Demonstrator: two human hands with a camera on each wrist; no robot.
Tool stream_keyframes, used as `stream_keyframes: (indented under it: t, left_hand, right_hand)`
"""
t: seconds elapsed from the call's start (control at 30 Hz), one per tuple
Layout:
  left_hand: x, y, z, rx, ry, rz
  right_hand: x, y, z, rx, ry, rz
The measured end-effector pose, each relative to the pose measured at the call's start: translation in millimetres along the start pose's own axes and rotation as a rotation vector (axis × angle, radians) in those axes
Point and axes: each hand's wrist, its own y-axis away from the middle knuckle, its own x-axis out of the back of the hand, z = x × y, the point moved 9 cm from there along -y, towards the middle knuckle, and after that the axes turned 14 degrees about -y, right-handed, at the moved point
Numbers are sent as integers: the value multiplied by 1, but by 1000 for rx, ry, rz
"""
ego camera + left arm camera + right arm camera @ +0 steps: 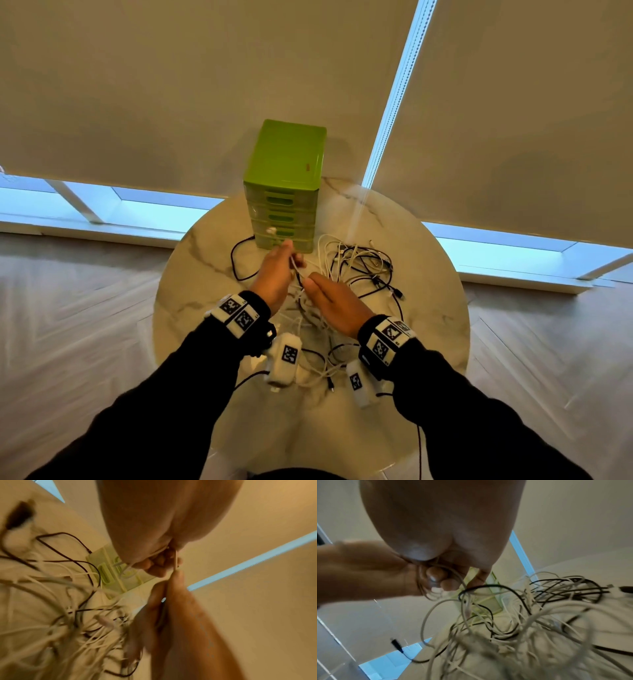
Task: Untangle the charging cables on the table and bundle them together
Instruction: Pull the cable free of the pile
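Note:
A tangle of white and black charging cables (356,267) lies on the round marble table (421,318), in front of me and to the right. My left hand (279,263) is raised just before the green drawers and pinches a white cable (175,561) between curled fingers. My right hand (325,294) is close beside it, over the tangle's left part. In the right wrist view its fingers (436,578) curl round thin white cable loops that run down into the tangle (522,615). The two hands nearly touch.
A green plastic drawer unit (284,164) stands at the table's far edge, right behind my left hand. A loose black cable loop (236,260) lies left of it. More cables trail toward the near edge (318,370). Window blinds hang behind the table.

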Motion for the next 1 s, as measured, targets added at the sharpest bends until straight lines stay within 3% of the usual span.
stream_keyframes:
  t: [0.07, 0.13, 0.23, 0.3, 0.43, 0.5, 0.63, 0.73, 0.8, 0.9, 1.0]
  left_hand:
    - [13, -2, 20, -21, 255, 55]
    - [38, -6, 46, -112, 364, 117]
    - [77, -8, 85, -298, 244, 217]
    - [83, -3, 100, -405, 68, 212]
    - [43, 18, 94, -476, -204, 50]
    - [12, 29, 84, -481, -264, -52]
    - [-53, 51, 77, -496, -243, -310]
    - [-86, 62, 88, -589, -352, -401]
    - [-93, 62, 94, -647, -443, -344]
    - [-103, 60, 97, -593, -467, -265]
    - [-125, 70, 95, -482, -200, -365]
  right_hand:
    - [-2, 11, 11, -60, -34, -42]
    - [1, 22, 31, -128, -52, -47]
    - [10, 36, 57, -189, -25, -15]
    - [16, 38, 65, -196, 10, 13]
    - [38, 26, 25, -20, -43, 164]
    - [43, 17, -8, 50, -91, 167]
    - [46, 19, -40, 44, -145, 77]
    - [75, 44, -39, 22, -180, 184]
    - [96, 66, -31, -41, -198, 247]
    - [130, 112, 5, -223, -27, 280]
    - [152, 175, 84, -583, 62, 253]
